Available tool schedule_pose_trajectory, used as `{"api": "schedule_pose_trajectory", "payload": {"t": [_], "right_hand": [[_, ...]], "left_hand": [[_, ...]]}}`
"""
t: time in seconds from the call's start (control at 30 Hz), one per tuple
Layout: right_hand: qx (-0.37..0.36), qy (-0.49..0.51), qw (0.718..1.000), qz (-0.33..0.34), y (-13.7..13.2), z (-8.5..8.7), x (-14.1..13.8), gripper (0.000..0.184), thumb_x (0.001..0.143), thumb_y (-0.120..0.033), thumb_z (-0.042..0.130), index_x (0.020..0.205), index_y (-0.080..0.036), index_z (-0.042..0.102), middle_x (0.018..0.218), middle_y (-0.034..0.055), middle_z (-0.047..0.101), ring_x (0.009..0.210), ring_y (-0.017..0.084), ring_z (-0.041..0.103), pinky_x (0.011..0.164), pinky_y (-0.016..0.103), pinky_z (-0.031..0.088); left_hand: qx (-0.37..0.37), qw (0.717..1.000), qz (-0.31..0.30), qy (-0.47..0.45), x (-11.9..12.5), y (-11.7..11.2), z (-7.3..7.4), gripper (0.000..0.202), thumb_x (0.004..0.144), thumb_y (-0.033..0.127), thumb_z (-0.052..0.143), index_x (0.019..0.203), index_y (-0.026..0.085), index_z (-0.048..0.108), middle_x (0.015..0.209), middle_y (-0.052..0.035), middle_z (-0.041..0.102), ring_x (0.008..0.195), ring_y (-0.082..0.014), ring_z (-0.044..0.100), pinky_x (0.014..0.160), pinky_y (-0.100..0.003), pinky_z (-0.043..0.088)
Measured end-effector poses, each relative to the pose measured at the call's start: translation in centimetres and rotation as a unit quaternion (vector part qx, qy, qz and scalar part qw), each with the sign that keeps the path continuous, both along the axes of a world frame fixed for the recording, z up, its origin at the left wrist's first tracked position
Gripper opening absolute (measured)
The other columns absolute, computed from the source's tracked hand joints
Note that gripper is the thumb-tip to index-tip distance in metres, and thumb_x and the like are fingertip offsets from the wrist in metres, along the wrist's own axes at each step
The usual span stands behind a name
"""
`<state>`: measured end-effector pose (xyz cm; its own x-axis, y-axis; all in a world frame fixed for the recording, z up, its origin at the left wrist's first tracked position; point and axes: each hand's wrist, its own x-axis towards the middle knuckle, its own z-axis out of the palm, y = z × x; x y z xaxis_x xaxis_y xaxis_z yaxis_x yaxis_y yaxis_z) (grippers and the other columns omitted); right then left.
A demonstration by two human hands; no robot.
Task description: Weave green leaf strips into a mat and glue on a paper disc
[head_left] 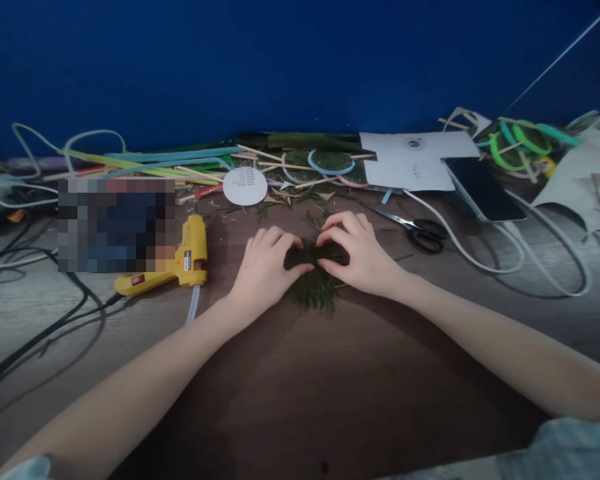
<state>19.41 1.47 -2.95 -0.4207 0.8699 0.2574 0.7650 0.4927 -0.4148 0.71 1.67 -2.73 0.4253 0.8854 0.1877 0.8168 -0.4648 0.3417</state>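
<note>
A dark green leafy sprig (314, 292), fringed like fern or conifer foliage, lies low over the brown table between my hands. My left hand (267, 261) pinches its left side, thumb and fingers curled around it. From the right, my right hand (355, 253) pinches the same sprig with thumb and forefinger, the other fingers bent above. The fingertips hide part of the sprig's upper portion. Left of my left hand rests a yellow hot glue gun (194, 250) with a clear glue stick sticking out. Scissors with black handles (425, 235) lie beyond my right hand.
Along the blue wall run pipe cleaners (330, 162), sticks and green scraps. A round white label (245, 186), a white paper sheet (405, 160) and a phone (485, 190) with a white cable lie at the back. Black cords (35, 347) cross the left side.
</note>
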Motion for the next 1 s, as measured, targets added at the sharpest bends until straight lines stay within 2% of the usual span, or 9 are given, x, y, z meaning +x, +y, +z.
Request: {"api": "schedule_pose_trajectory", "payload": {"t": [0.13,0.67,1.0], "right_hand": [[-0.001,0.006,1.000,0.003,-0.06,-0.09,0.00,0.009,0.077,-0.026,0.056,0.082,-0.020,0.053,0.110,0.0093,0.049,0.104,0.027,0.042,0.082,0.042,0.036],[0.035,0.002,0.999,-0.025,-0.01,-0.66,0.08,0.020,0.074,-0.032,0.059,0.085,-0.020,0.048,0.110,0.0110,0.049,0.104,0.029,0.043,0.079,0.042,0.036],[0.030,-0.009,0.999,-0.019,-0.05,-0.47,-0.01,0.016,0.075,-0.031,0.057,0.084,-0.019,0.051,0.110,0.0107,0.050,0.104,0.028,0.043,0.079,0.041,0.036]], "left_hand": [[-0.004,1.000,0.001,0.000,0.04,0.00,0.06,0.026,0.074,0.033,0.068,0.091,0.016,0.059,0.092,-0.0055,0.058,0.092,-0.0238,0.049,0.081,-0.038,0.039],[-0.009,0.999,0.016,-0.032,-0.01,-0.02,-0.09,0.027,0.072,0.029,0.069,0.090,0.016,0.054,0.095,-0.0056,0.054,0.095,-0.0228,0.051,0.083,-0.038,0.040],[-0.012,0.999,0.017,-0.032,-0.16,-0.09,-0.10,0.026,0.072,0.028,0.069,0.089,0.017,0.053,0.095,-0.0052,0.054,0.095,-0.0226,0.050,0.084,-0.039,0.040]]}}
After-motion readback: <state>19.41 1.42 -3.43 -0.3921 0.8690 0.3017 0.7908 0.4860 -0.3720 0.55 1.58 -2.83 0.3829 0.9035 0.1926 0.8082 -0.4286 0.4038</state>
